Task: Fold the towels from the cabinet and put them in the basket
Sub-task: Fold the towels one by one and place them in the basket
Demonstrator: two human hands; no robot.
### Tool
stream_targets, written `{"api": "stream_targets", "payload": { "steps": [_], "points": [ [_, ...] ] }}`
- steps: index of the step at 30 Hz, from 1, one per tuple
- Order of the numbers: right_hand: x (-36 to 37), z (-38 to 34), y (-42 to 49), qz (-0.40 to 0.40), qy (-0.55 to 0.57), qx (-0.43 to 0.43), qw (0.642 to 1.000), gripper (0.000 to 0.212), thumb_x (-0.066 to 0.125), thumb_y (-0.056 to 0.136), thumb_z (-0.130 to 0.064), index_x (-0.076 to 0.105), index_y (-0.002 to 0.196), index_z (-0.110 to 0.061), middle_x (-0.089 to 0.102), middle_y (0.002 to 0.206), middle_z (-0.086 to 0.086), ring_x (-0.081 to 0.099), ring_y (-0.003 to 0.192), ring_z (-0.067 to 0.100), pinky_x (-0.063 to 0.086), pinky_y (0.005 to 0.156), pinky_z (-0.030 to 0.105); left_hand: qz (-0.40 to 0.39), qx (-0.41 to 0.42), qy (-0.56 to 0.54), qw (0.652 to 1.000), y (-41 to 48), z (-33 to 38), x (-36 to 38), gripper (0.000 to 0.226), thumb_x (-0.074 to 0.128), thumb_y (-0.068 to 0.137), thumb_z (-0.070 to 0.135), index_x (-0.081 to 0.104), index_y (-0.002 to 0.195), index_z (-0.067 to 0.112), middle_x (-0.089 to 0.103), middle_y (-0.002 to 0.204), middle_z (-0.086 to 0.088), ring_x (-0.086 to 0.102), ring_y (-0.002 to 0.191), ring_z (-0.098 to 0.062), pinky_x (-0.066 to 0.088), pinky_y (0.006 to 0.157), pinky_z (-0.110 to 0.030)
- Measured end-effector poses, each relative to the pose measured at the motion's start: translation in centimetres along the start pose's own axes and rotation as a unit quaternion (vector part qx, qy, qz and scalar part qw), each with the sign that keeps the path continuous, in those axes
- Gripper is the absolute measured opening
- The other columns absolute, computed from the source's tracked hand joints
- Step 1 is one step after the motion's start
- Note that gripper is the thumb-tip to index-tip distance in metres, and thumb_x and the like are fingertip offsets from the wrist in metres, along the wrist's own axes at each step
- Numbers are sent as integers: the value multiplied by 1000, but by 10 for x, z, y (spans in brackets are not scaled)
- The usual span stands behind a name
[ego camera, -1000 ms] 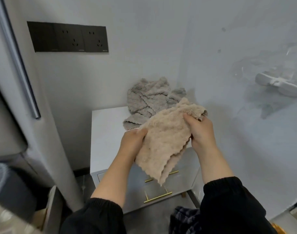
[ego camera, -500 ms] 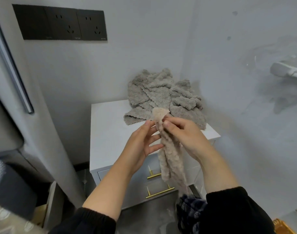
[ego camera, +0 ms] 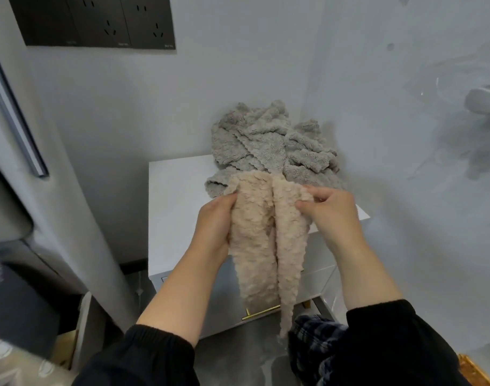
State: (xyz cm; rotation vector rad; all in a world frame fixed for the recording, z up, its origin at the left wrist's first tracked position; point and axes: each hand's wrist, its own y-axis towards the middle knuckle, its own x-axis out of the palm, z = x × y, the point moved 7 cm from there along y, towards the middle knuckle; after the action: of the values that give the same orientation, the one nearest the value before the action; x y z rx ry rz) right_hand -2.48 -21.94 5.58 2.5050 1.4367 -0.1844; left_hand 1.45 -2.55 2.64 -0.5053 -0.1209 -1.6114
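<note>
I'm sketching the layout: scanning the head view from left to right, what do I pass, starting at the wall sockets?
First the black socket panel → left hand → beige towel → right hand → white wall fixture.

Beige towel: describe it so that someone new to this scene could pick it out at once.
Find the white cabinet in the wall corner. In front of it, the left hand and right hand hold the beige towel by its top edge, hanging in two long folds. It alone is beige and held; the grey towels behind lie crumpled on the cabinet.
</note>
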Motion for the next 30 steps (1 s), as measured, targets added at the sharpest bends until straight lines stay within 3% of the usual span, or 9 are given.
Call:
{"api": "stream_targets", "payload": {
  "steps": [2, 6, 11, 16, 20, 22, 25, 28, 30],
  "points": [
    [-16, 9, 11, 35, 28, 20, 999, 25, 74, 75, -1, 73, 58, -19, 67, 69, 3, 60, 70, 20, 47, 71, 35, 39, 41, 63, 996, 7, 10, -15, 18, 55, 89, 7, 65, 75, 10, 65, 62, -2, 60, 53, -9, 46, 46, -15],
    [-51, 17, 26, 121, 47, 11, 991, 27, 70, 79, -3, 63, 57, -18, 58, 47, -11, 51, 52, 9, 40, 58, 25, 116, 138, 289, 940, 24, 36, -49, 28, 60, 87, 17, 58, 59, 17, 54, 56, 2, 47, 53, -12, 34, 51, -26],
    [-48, 38, 36, 73, -61, 36, 995, 17, 69, 82, -9, 62, 68, -5, 49, 59, 7, 44, 63, 18, 33, 63, 31, 178, 192, 441, 858, 29, 54, -78, 15, 59, 85, 16, 68, 73, 16, 65, 72, 0, 57, 73, -19, 48, 67, -31],
    [-44, 40, 36, 53, -40, 40, 997, 29, 66, 87, -20, 62, 72, 4, 49, 66, 10, 42, 66, 20, 34, 65, 34, 190, 207, 510, 813, 24, 58, -80, 23, 52, 93, 21, 64, 74, 21, 61, 65, -4, 55, 69, -25, 44, 63, -30],
    [-54, 36, 29, 83, -113, 23, 990, 33, 70, 83, -23, 64, 67, 5, 51, 55, 8, 46, 57, 17, 33, 61, 28, 151, 132, 332, 922, 27, 48, -84, 27, 48, 93, 8, 65, 73, 11, 59, 52, -2, 57, 47, -18, 45, 53, -27],
    [-53, 42, 28, 64, -99, 67, 991, 33, 68, 86, -26, 66, 67, 0, 45, 38, -4, 40, 39, 10, 33, 52, 24, 133, 62, 201, 969, 24, 39, -82, 25, 42, 96, 4, 60, 80, 7, 68, 66, -9, 67, 54, -18, 51, 47, -27],
    [-40, 52, 25, 13, -36, 159, 987, 24, 60, 94, -27, 63, 79, -8, 44, 32, -8, 36, 28, 9, 42, 38, 21, 114, -2, 126, 985, 21, 34, -73, 21, 38, 98, 6, 58, 95, -1, 69, 97, -13, 69, 86, -20, 55, 69, -24],
    [-23, 51, 25, -51, 92, 202, 974, 21, 46, 101, -25, 56, 92, -8, 68, 61, 8, 64, 54, 15, 56, 57, 28, 117, 0, 89, 989, 25, 35, -74, 19, 40, 94, 12, 58, 88, 5, 72, 97, -11, 70, 90, -18, 53, 80, -26],
    [-13, 49, 32, -88, 133, 198, 967, 33, 37, 103, -32, 59, 95, -8, 67, 80, 9, 66, 76, 22, 53, 71, 31, 123, 24, 38, 991, 28, 37, -76, 18, 44, 91, 14, 58, 81, 11, 74, 85, -9, 72, 81, -17, 52, 77, -24]
  ]
}}
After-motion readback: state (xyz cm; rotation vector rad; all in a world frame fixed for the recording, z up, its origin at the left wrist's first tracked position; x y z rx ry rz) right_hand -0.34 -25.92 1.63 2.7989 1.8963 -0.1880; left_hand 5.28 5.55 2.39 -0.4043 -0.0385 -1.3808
